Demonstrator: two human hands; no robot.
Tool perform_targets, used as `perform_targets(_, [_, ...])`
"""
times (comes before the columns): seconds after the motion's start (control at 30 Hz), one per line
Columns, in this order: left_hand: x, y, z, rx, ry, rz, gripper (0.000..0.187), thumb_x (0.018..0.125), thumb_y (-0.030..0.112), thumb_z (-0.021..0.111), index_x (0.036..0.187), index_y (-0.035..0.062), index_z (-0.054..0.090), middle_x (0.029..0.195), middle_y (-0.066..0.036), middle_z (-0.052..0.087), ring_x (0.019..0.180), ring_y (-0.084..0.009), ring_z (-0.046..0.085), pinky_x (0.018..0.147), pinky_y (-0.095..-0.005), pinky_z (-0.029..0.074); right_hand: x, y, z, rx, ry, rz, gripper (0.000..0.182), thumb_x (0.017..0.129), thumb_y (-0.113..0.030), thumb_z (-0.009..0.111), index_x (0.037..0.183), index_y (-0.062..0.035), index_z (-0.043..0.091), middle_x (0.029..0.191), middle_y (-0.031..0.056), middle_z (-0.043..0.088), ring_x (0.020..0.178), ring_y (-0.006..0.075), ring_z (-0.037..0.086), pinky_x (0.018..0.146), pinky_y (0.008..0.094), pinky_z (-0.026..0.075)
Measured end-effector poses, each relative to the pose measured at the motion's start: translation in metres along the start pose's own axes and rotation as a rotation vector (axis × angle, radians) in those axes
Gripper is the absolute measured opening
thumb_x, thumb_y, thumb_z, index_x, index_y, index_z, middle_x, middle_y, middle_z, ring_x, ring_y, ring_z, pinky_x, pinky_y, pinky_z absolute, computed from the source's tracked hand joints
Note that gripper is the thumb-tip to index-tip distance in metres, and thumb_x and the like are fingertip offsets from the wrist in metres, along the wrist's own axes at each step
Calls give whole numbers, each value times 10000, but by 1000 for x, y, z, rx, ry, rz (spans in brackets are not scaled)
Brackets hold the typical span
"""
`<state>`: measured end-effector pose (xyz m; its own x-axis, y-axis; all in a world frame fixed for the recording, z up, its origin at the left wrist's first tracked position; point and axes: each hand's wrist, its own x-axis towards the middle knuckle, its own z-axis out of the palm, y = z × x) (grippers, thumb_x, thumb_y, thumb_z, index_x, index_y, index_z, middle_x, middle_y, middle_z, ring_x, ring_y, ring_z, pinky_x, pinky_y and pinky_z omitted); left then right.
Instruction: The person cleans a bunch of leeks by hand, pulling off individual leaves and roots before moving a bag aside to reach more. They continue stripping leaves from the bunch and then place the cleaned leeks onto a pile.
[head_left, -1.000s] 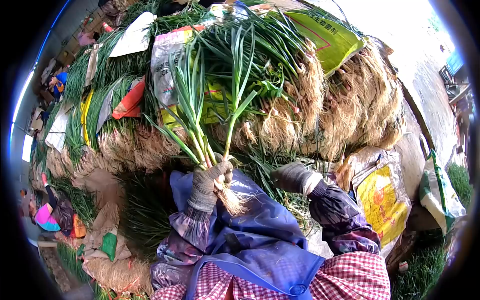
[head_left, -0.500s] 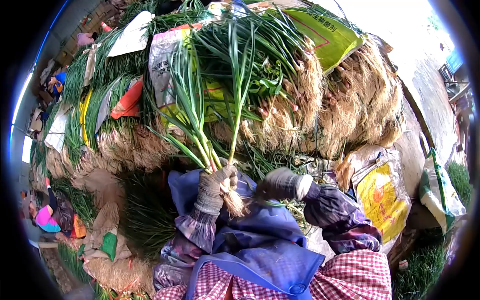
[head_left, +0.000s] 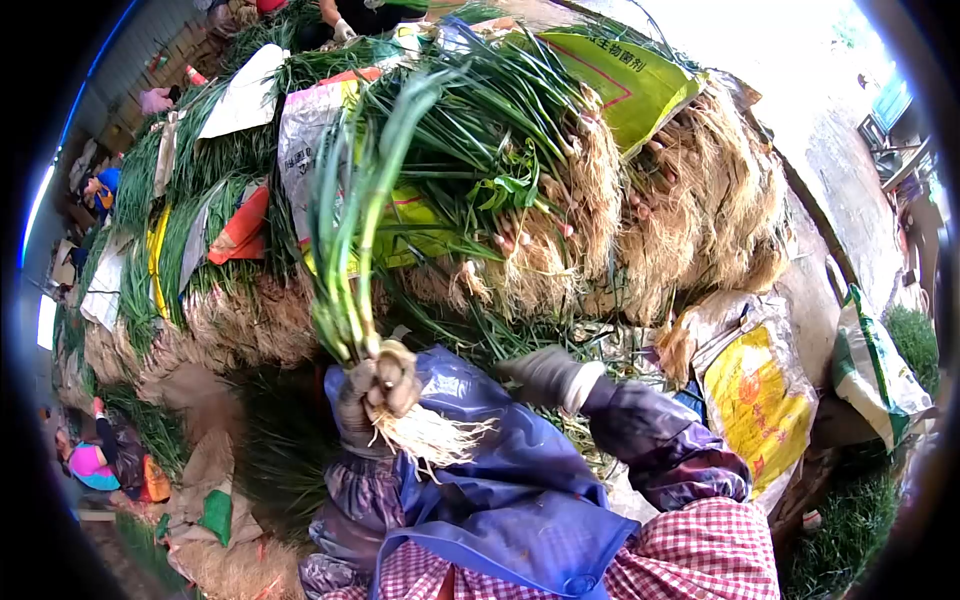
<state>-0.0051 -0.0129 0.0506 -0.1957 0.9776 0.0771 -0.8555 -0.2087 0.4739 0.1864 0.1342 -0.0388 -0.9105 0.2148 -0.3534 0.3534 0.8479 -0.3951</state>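
My left hand, in a dirty work glove, is closed round the stems of a small bunch of green garlic. The leaves point up, and the pale roots hang over the blue apron. My right hand, also gloved, is to the right, apart from the bunch. Motion smears its fingers, so I cannot make out whether it holds anything. In front of both hands, a big heap of green garlic lies with its shaggy roots facing this way.
A yellow-green sack and a silver-white sack lie on the heap. To the right are a yellow printed sack and a white-and-green sack. Another person is at the far left; a person's gloved hand shows at the top.
My left hand has moved left and slightly down with the garlic, its leaves now closer together and roots spread rightward. My right hand has shifted slightly left, still blurred.
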Motion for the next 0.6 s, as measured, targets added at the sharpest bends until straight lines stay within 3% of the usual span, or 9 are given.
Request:
perform_targets(0.1, [14,-10,-2,-16,2,64,542,868,124,647,1338,-3,409,711,27,529,538,-41,401,478,-207,368,-7,20,-100,-43,117,511,412,837,-241,686,1225,-215,552,807,65,675,665,216,663,551,323,544])
perform_targets(0.13, [22,-16,-12,-90,-39,17,661,862,122,650,1419,49,301,750,30,511,604,-53,392,563,-227,380,-3,47,-105,-112,750,444,310,850,-281,668,1138,-194,593,778,40,671,658,194,657,508,288,529])
perform_targets(0.17, [29,-25,-20,-80,22,-46,600,853,144,663,1374,52,378,734,19,475,618,-73,375,572,-234,366,1,56,-131,46,1062,428,177,844,-279,626,961,-147,638,697,90,651,628,201,640,448,334,492])
perform_targets(0.23, [36,-38,-31,-54,25,-176,492,822,203,702,1239,59,485,781,-13,519,703,-142,453,628,-289,418,31,105,-165,-239,1298,482,183,823,-280,635,924,-128,620,707,119,657,658,280,646,541,397,505])
perform_targets(0.33, [41,-49,-7,41,117,-210,245,830,257,703,905,91,539,751,-1,472,768,-180,473,698,-333,446,56,136,-187,-194,948,693,210,773,-297,647,850,-108,600,755,157,646,726,369,620,632,433,497])
perform_targets(0.4, [52,-53,-30,67,6,-221,271,830,294,706,872,98,525,760,-10,487,852,-221,521,788,-387,468,53,126,-186,197,938,518,251,775,-265,692,860,-43,611,764,112,665,692,250,632,616,357,503])
perform_targets(0.47, [58,-48,-27,195,177,-213,262,821,286,724,927,112,558,747,7,503,732,-134,517,634,-261,466,26,85,-183,671,872,269,286,781,-268,758,887,-44,616,707,59,640,626,135,581,601,300,500])
perform_targets(0.57, [82,-45,-11,214,290,-232,211,826,228,726,933,103,593,709,46,502,579,-36,455,475,-157,365,19,28,-116,235,1144,66,183,817,-275,708,840,-136,591,681,19,638,529,144,600,470,285,497])
perform_targets(0.6, [88,-52,-15,238,318,-214,202,830,210,721,935,96,591,707,42,508,558,-37,446,471,-155,358,10,-2,-108,127,881,282,144,841,-271,662,846,-154,578,679,13,631,544,171,609,500,324,507])
